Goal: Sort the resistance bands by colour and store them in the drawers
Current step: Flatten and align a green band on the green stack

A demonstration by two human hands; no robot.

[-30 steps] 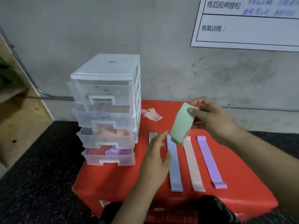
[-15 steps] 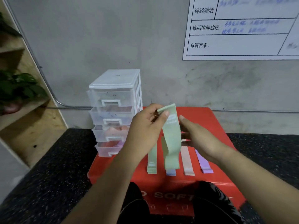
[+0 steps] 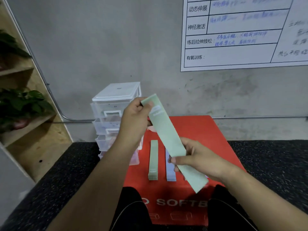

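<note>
band: pale green band (image 3: 168,139), flat, slanting, whitish print near top
left hand (image 3: 133,124): i'm pinching its top end
right hand (image 3: 196,160): i'm gripping its lower part

We read this as a gym or training room. Upper right: wall chart (image 3: 233,52) with printed rows for dynamic stretching, neural activation, post-workout stretching and cardio, partly filled in by hand. Lower left and right: black speckled rubber flooring (image 3: 66,180). Centre: red soft box (image 3: 191,127), front lettering partly readable as "SOFTB", with resistance bands (image 3: 153,160) laid on top and a green band (image 3: 168,135) held mid-frame. Bare grey concrete wall (image 3: 100,47) behind. Left edge: plywood shelving (image 3: 33,135) with a plant (image 3: 21,104).
</note>
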